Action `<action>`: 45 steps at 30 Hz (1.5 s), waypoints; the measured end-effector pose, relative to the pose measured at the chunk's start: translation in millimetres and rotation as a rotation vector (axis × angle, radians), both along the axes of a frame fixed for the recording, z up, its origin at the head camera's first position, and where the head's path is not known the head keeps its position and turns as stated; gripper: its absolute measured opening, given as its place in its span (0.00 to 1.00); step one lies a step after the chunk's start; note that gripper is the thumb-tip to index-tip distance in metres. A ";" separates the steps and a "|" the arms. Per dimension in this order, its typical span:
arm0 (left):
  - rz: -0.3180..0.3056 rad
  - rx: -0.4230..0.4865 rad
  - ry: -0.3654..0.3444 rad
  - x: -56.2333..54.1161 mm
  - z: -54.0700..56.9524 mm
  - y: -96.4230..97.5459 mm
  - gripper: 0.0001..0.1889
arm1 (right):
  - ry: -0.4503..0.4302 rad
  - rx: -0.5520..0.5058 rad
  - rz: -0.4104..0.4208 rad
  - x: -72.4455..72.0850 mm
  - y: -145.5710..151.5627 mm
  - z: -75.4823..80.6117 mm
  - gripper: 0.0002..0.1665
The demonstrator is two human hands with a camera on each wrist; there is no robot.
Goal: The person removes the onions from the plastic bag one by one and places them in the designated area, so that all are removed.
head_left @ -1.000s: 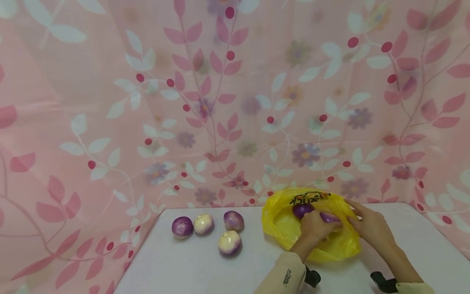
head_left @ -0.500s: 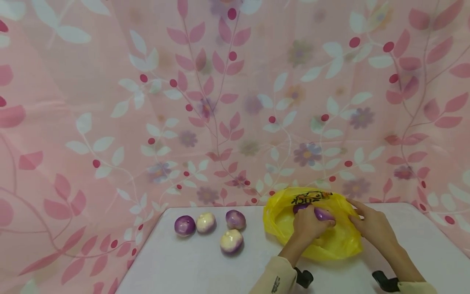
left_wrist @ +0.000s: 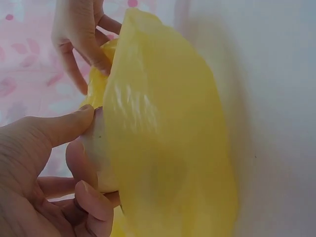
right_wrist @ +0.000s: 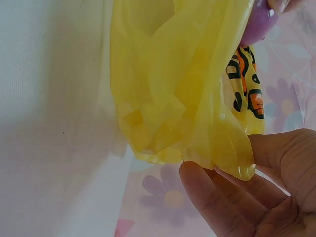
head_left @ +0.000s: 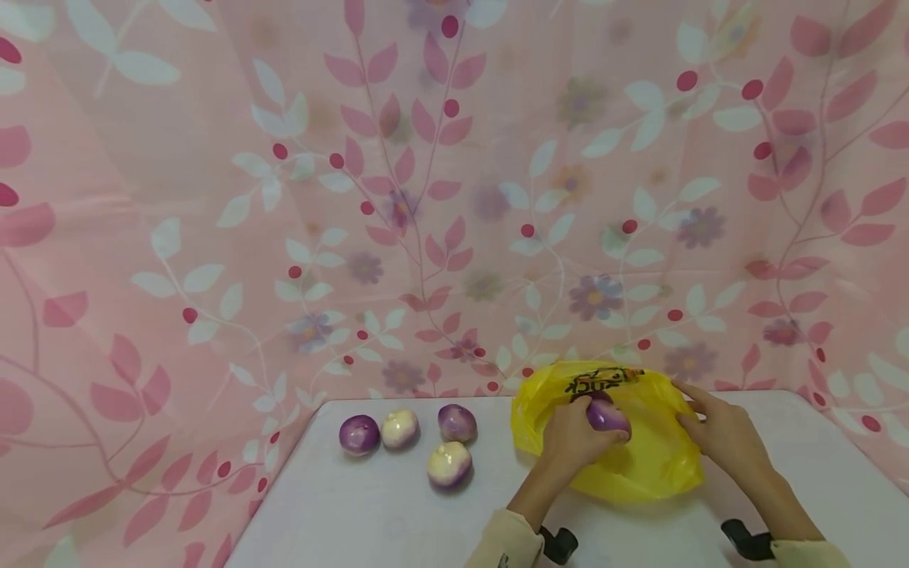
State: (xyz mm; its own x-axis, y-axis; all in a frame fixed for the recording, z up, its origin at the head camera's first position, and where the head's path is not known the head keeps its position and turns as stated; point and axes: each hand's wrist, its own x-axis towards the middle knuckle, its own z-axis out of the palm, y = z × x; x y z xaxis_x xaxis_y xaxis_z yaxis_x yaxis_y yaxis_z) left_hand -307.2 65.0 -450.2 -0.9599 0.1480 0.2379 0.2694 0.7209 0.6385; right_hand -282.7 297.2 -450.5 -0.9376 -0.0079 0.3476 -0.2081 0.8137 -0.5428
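Note:
My left hand [head_left: 574, 438] grips a purple turnip [head_left: 607, 418] at the mouth of a yellow plastic bag [head_left: 656, 461]. In the left wrist view, the turnip's pale side [left_wrist: 102, 153] shows between thumb and fingers, partly behind the bag's wall [left_wrist: 168, 138]. A darker purple turnip is just visible behind the held one, mostly hidden by my left hand. My right hand [head_left: 727, 434] pinches the bag's right rim, thumb on one side and fingers on the other, as the right wrist view of the bag's edge [right_wrist: 229, 158] shows.
Several purple-and-cream turnips lie left of the bag: a dark purple one [head_left: 359, 435], a cream one [head_left: 400, 430], a purple one [head_left: 458, 424] and a cream-topped one [head_left: 450, 465]. They rest on a white table [head_left: 341, 513]. A floral pink cloth [head_left: 454, 237] hangs behind it.
My left hand has shifted left with the held turnip, toward the bag's left side, covering most of the darker turnip. My right hand stays at the bag's right rim.

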 end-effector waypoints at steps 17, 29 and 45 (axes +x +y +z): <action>-0.026 -0.096 0.104 5.0 7.6 -70.1 0.33 | -0.036 -0.007 0.012 -3.0 0.9 -5.7 0.34; -0.032 -0.076 0.107 6.1 8.1 -118.7 0.38 | -0.021 -0.006 0.014 -4.8 -2.7 -7.2 0.33; 0.041 -0.085 0.155 12.4 15.0 -197.4 0.42 | -0.040 -0.005 0.010 -8.2 -3.4 -5.1 0.34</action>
State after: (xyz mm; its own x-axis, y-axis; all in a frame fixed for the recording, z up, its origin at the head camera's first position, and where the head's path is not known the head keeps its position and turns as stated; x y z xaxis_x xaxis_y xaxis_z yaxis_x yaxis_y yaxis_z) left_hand -294.8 -132.4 -435.2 -0.9183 0.1354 0.3720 0.3293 0.7827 0.5281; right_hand -290.9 293.8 -455.7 -0.9507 -0.0154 0.3097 -0.1940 0.8089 -0.5550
